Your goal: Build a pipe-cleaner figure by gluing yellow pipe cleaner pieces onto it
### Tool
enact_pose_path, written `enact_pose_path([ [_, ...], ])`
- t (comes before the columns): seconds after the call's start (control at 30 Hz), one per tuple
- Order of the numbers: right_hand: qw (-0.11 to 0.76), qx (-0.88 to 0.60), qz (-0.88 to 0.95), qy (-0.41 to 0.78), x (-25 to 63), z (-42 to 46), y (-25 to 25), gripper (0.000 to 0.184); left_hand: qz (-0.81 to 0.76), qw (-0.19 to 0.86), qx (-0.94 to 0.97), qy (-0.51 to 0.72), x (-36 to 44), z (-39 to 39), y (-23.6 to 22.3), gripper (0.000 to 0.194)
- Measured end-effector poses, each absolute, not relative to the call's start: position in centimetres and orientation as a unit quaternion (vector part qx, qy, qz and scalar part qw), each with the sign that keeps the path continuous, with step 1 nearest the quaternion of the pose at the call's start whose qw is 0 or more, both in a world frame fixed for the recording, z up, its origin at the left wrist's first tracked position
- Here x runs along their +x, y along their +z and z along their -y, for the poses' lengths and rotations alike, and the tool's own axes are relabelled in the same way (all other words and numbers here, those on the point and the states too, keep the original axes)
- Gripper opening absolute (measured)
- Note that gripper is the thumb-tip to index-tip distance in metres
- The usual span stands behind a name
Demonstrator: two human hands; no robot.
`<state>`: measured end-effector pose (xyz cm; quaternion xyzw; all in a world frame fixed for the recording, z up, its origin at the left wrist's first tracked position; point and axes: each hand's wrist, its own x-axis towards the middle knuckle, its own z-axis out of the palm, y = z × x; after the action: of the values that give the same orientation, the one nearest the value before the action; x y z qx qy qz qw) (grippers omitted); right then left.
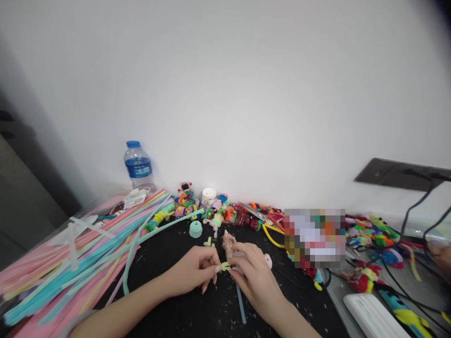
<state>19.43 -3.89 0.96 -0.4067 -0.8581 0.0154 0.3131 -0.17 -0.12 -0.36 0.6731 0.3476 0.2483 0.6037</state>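
Note:
Between the fingertips of both my hands is a small pale yellow-green piece of pipe cleaner (224, 267). My left hand (197, 271) pinches it from the left, and my right hand (255, 273) grips its other end. Just behind my hands stands a pinkish-beige, bumpy pointed thing (228, 241), partly covered by my right fingers. A blue-grey stick (241, 304) pokes out from beneath my right hand. Beyond my left fingers lies a small yellow-green fuzzy piece (209, 241), and farther back a mint-green coiled pipe cleaner piece (195, 229).
Bundled pipe cleaners (88, 263) fill the left. A water bottle (138, 166) and paper cup (209, 197) stand near the wall. Scissors (269, 220) lie behind my right hand, among colourful fuzzy figures (190, 209). At right are a white power bank-like block (373, 315), cables, and another person's hand (441, 258).

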Motion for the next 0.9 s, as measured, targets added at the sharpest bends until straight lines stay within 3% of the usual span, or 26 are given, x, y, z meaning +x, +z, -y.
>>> enact_pose_path([
  [0.9,0.323,-0.411,0.852,0.020,19.39,3.90,0.81,0.010,-0.349,0.597,0.682,0.239,-0.11,0.18,-0.33,0.024],
])
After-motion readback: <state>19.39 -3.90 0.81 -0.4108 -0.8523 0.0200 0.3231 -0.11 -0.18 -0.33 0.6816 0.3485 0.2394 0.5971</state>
